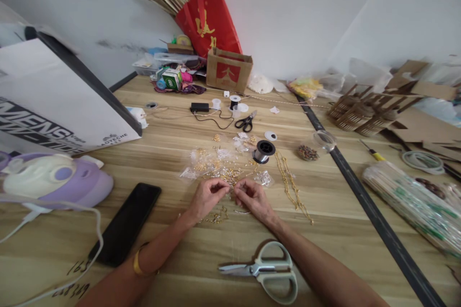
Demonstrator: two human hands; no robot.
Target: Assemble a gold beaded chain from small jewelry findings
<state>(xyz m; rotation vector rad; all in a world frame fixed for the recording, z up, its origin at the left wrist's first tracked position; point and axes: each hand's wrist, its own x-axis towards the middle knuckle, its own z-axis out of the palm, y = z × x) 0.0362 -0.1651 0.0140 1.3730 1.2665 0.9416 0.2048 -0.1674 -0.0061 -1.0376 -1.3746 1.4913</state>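
Note:
My left hand (211, 196) and my right hand (252, 197) face each other just in front of a heap of small gold and silver beads (226, 172). Thumb and forefinger are pinched together on each hand. What sits between the fingertips is too small to make out. A gold chain with beads (218, 216) lies by my left hand. Right of my right hand, a long gold chain (288, 180) is stretched over the table. A spool of thin wire (264, 152) stands beyond the beads. Between my forearms lie pale-handled scissors (275, 271).
A black phone (126, 223) and a purple and white device (61, 182) with a cable are on the left. Black-handled scissors (245, 121) lie farther back. On the right are a jar of beads (308, 152), a plastic-wrapped bundle of sticks (410, 201) and woven baskets (356, 112).

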